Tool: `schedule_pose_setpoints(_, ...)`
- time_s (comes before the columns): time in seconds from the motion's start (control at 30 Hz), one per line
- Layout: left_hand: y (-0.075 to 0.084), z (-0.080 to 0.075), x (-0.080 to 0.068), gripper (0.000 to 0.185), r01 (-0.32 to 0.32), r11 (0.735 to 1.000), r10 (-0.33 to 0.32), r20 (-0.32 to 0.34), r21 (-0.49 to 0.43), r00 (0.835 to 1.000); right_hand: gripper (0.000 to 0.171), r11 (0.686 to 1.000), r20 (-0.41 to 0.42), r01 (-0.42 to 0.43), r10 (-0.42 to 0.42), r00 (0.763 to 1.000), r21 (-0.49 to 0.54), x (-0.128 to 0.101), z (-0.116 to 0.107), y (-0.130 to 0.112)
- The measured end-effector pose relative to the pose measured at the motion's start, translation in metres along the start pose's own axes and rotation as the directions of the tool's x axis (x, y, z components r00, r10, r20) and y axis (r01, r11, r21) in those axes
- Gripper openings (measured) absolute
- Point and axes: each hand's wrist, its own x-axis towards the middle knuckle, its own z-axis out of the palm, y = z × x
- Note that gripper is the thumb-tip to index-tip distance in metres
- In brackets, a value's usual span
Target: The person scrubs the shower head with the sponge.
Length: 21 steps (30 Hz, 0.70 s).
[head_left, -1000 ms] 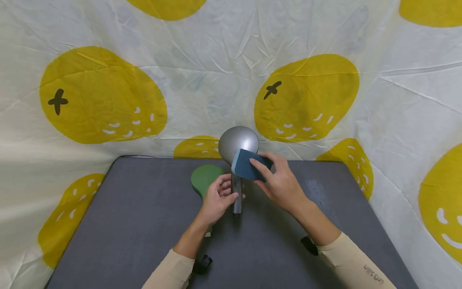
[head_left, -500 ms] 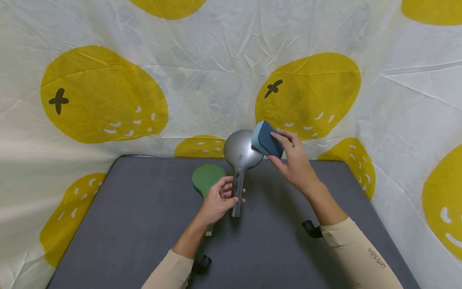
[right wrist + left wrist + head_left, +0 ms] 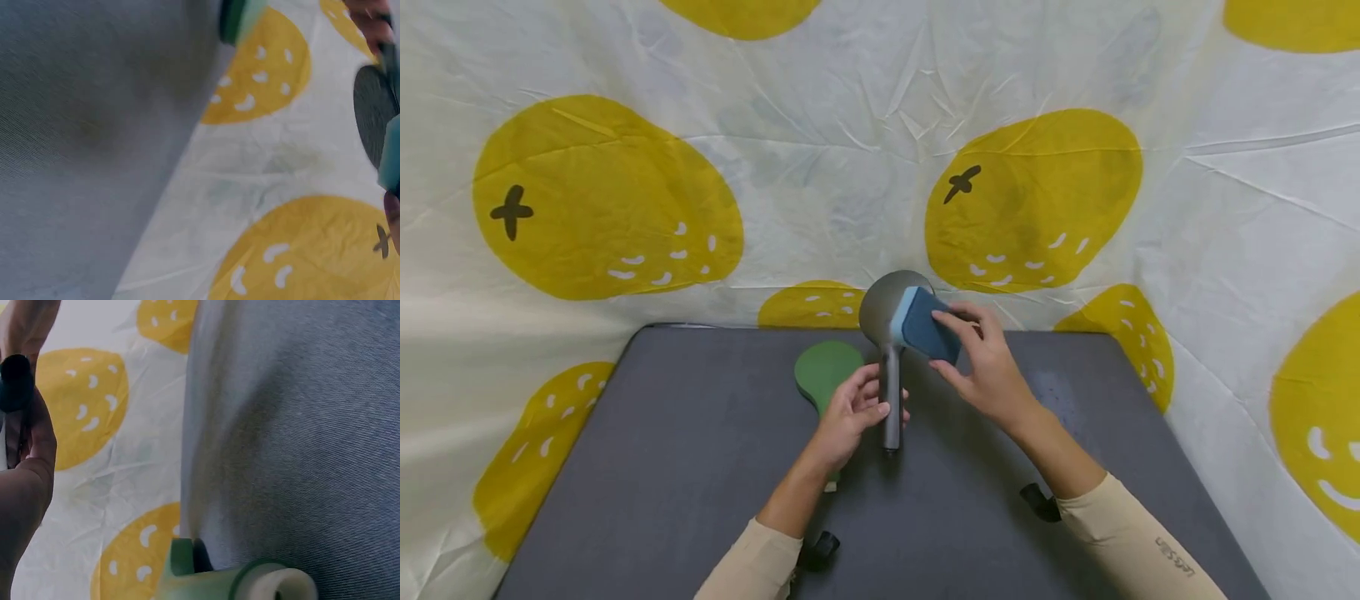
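1. Grey metal shower head (image 3: 892, 321) stands upright over the middle of the dark desk (image 3: 662, 467), its handle gripped by the left hand (image 3: 850, 415), fingers curled round the stem.
2. Right hand (image 3: 988, 367) pinches a blue sponge (image 3: 925, 327) flat against the round face, at about 3 o'clock on it.
3. At 9 o'clock from the handle, a green paddle-shaped brush (image 3: 822, 372) lies on the desk.
4. To wipe well, I judge the left hand should hold the stem steady while the sponge stays flat with even pressure.
5. Half a second ago the sponge sat higher, at the head's 1 o'clock rim; now it has come down onto the face.
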Motion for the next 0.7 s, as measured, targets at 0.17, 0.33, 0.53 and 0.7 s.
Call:
schedule_pose_setpoints(0.17, 0.000, -0.001, 0.002, 0.056, -0.019, 0.998, 0.020, 0.015, -0.058, 1.000, 0.071, 0.993, 0.040, 0.085, -0.082, 0.996, -0.082, -0.011, 0.013, -0.010)
schedule_pose_setpoints(0.33, -0.005, -0.005, 0.002, 0.057, -0.051, 0.985, 0.063, 0.066, -0.166, 0.996, 0.074, 0.964, 0.057, 0.202, -0.195, 0.979, -0.172, -0.014, 0.014, -0.019)
schedule_pose_setpoints(0.53, -0.005, -0.011, 0.000, 0.053, -0.044, 0.975, 0.078, 0.150, -0.220, 0.986, 0.080, 0.938, -0.014, 0.259, -0.269, 0.963, -0.231, -0.004, -0.003, -0.021)
schedule_pose_setpoints(0.7, -0.004, -0.015, -0.001, 0.051, -0.010, 0.967, 0.060, 0.189, -0.255, 0.980, 0.075, 0.952, -0.065, 0.218, -0.237, 0.969, -0.214, 0.007, -0.018, -0.017)
